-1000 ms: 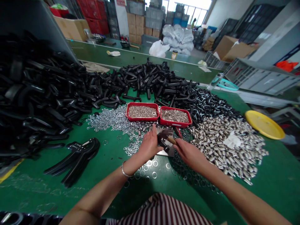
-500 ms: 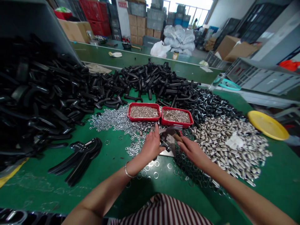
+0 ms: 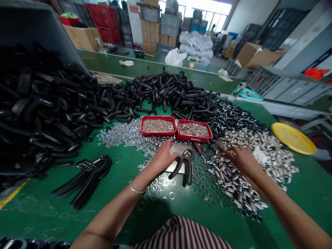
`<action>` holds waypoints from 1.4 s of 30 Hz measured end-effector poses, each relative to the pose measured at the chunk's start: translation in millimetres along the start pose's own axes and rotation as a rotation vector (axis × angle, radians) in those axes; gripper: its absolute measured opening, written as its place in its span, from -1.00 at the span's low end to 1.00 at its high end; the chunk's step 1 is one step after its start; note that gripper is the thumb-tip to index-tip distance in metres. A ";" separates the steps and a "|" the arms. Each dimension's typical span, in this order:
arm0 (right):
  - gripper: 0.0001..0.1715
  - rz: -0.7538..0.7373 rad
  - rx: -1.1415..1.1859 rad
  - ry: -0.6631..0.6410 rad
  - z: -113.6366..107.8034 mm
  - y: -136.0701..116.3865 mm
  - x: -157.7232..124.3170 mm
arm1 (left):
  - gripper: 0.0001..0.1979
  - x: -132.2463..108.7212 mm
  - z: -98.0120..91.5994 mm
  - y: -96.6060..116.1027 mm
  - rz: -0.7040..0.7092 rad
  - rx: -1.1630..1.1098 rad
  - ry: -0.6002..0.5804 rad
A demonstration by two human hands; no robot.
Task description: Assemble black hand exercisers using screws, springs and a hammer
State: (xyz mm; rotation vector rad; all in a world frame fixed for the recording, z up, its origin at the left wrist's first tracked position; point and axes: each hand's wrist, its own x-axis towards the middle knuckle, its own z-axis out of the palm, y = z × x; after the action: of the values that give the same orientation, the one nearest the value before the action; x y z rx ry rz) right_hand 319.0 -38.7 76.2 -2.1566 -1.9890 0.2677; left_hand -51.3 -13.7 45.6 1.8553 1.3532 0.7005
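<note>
A black two-handled clamp (image 3: 188,166) lies on a flat metal plate (image 3: 173,166) in the middle of the green table. My left hand (image 3: 164,155) rests at the plate's left side, fingers apart, thumb reaching toward the clamp, holding nothing I can see. Over the pile of silvery metal cylinders (image 3: 241,186), my right hand (image 3: 241,157) is wrapped round the wooden handle of a hammer (image 3: 222,146). A red-handled screwdriver (image 3: 197,148) lies between the plate and the cylinders. Two red trays (image 3: 158,134) of small metal parts stand behind the plate.
Black clamp parts (image 3: 166,90) are heaped behind the trays and at the left. Assembled clamps (image 3: 90,180) lie front left. Loose washers (image 3: 124,133) and rings (image 3: 162,186) surround the plate. A yellow lid (image 3: 293,138) is at the right, a grey crate (image 3: 287,86) behind.
My right hand has moved right with the hammer, away from the plate. The clamp now lies handles toward me, and my left hand has shifted slightly left. The screwdriver has come into clear view.
</note>
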 end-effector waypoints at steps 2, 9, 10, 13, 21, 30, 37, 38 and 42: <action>-0.67 -0.120 -0.073 0.074 0.3 -5.0 6.5 | -0.50 0.8 0.4 -2.1 0.054 0.186 0.042; -0.69 -0.168 -0.111 -0.182 57.0 -83.7 15.9 | -0.47 -17.3 29.3 8.1 0.207 0.369 -0.092; -0.70 -0.150 -0.151 -0.175 62.3 -89.7 17.3 | -0.51 -18.7 32.1 9.6 0.190 0.399 -0.072; -0.76 -0.126 -0.228 -0.172 65.2 -93.9 22.2 | -0.66 -19.1 33.3 11.1 0.121 0.475 -0.031; -0.79 -0.112 0.352 -0.122 34.4 -89.6 25.0 | -0.61 -15.7 38.1 8.6 0.098 0.428 -0.023; -0.64 -0.069 1.187 -0.102 71.8 -159.5 4.2 | -0.55 -1.6 8.2 -15.4 0.084 0.225 -0.163; -0.60 -0.043 1.137 -0.168 93.7 -162.5 7.7 | -0.58 -0.7 5.3 -16.5 0.067 0.190 -0.169; -0.60 -0.040 1.133 -0.169 93.1 -161.2 7.7 | -0.58 -0.7 5.3 -16.4 0.065 0.186 -0.171; -0.61 -0.039 1.093 -0.170 90.3 -159.1 6.5 | -0.58 -0.7 4.8 -17.4 0.065 0.179 -0.175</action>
State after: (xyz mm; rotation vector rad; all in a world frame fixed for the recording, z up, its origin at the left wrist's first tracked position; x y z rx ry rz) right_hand 142.9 -18.0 31.0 -1.3838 -1.3757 1.2163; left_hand -57.5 -12.2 28.8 2.0579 1.2815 0.4481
